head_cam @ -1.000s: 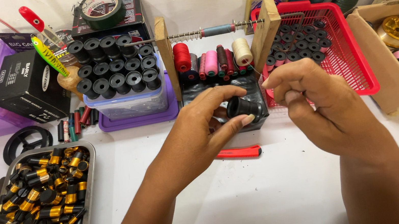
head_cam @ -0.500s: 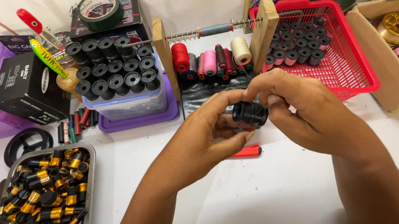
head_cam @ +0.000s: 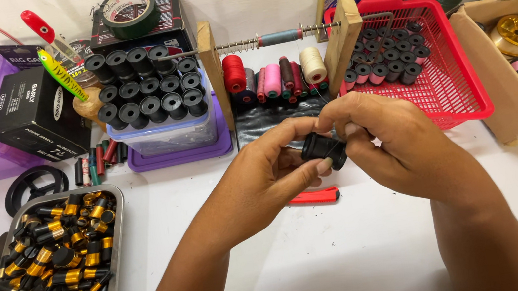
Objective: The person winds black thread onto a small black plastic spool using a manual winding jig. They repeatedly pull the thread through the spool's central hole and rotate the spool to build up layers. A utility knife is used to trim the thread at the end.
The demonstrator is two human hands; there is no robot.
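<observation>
A spool (head_cam: 323, 148) sits between the fingers (head_cam: 308, 171) of the left hand (head_cam: 263, 175) and the right hand (head_cam: 392, 141). Just below the fingers a small cutter (head_cam: 314, 196) lies on the table (head_cam: 327, 256). Behind them stands a thread rack (head_cam: 283, 72); a basket (head_cam: 457, 82) lies to the right, a tray (head_cam: 55, 266) far left

Light was bright and even over the white bench (head_cam: 366, 251) — shadows soft and faint, focus sharp, only slight wide-angle bending at the edges.
</observation>
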